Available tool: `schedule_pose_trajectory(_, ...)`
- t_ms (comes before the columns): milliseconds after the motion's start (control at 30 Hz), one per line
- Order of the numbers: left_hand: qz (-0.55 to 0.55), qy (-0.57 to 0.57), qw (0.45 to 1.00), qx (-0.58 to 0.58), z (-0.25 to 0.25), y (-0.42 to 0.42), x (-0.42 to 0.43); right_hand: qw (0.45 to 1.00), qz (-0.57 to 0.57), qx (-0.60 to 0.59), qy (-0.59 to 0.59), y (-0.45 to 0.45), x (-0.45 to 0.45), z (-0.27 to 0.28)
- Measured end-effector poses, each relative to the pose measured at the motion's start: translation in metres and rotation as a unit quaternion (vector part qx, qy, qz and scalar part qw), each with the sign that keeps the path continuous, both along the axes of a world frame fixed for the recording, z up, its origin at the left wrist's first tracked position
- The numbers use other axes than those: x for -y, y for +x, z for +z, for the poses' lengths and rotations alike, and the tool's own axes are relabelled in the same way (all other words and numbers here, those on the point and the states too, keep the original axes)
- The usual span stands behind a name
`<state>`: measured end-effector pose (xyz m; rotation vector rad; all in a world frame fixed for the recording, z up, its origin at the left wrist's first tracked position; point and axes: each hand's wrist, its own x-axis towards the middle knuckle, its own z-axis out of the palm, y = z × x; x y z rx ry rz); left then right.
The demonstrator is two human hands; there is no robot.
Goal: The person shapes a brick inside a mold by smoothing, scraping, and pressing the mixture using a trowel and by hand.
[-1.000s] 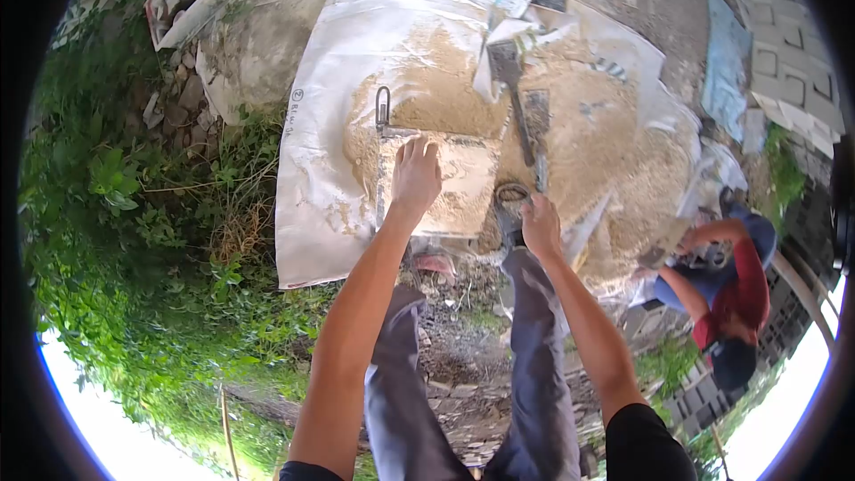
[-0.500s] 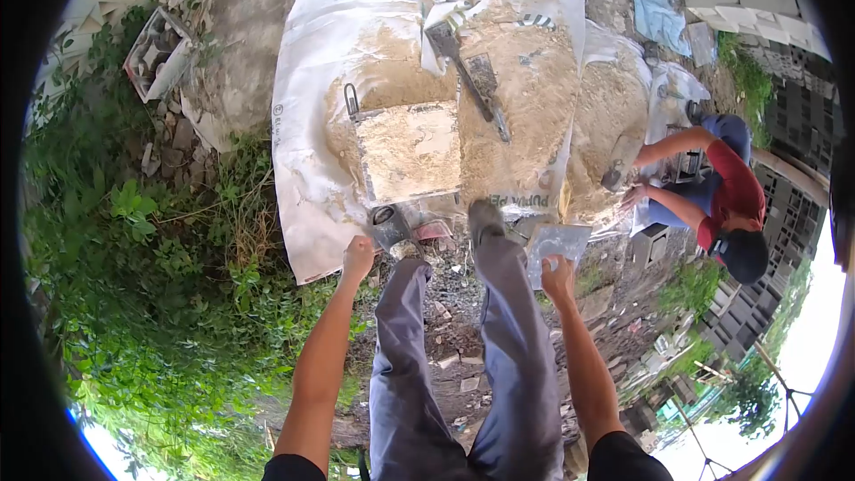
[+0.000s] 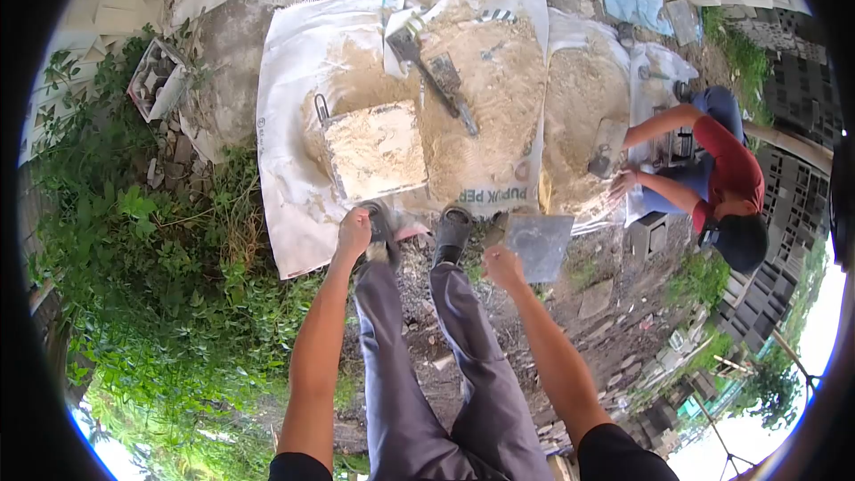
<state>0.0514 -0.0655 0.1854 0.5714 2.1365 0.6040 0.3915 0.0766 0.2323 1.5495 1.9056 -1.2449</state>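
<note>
My left hand (image 3: 354, 232) hangs in a loose fist above my left shoe, just below the near edge of a square mold (image 3: 376, 153) filled with pale, sandy mix; no object shows in it. Curled closed as well, my right hand (image 3: 504, 267) is by the lower left corner of a flat grey plate (image 3: 540, 248) lying on the ground, with nothing visible in its fingers. Beyond the mold, a long dark-handled tool (image 3: 434, 80) lies on the sand beside a small dark flat piece (image 3: 443, 73).
Sand covers white woven sacks (image 3: 289, 107). At right, a co-worker in a red shirt (image 3: 732, 156) crouches with hands at a dusty block-like object (image 3: 607, 147). Green plants (image 3: 160, 276) grow at left, near a rubble-filled box (image 3: 158, 80). Stacked blocks (image 3: 788, 196) stand far right.
My feet have stepped, the right shoe now showing before the sack. My right hand has moved left, off the grey plate. The whole view has shifted slightly; the co-worker remains crouched.
</note>
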Motion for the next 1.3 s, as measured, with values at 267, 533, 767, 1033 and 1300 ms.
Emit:
schedule_pose_trajectory(267,0.009,-0.108,0.981,-0.161,0.028,0.008,-0.022,0.989,-0.061,-0.001,-0.133,-0.02,-0.001,0.03)
schedule_pose_trajectory(533,-0.061,-0.151,0.949,-0.272,0.049,-0.003,-0.008,0.987,-0.101,-0.037,-0.12,-0.027,0.011,0.044)
schedule_pose_trajectory(767,-0.056,-0.239,0.968,-0.051,-0.017,-0.011,0.012,1.0,0.03,0.004,-0.008,-0.045,0.017,0.022)
schedule_pose_trajectory(1033,0.017,-0.018,0.999,-0.035,-0.069,-0.029,-0.001,0.985,-0.081,0.049,-0.145,-0.08,-0.005,-0.056)
schedule_pose_trajectory(1300,-0.108,-0.144,0.978,0.107,-0.122,-0.005,0.037,0.965,-0.178,-0.024,-0.191,-0.106,0.019,-0.139)
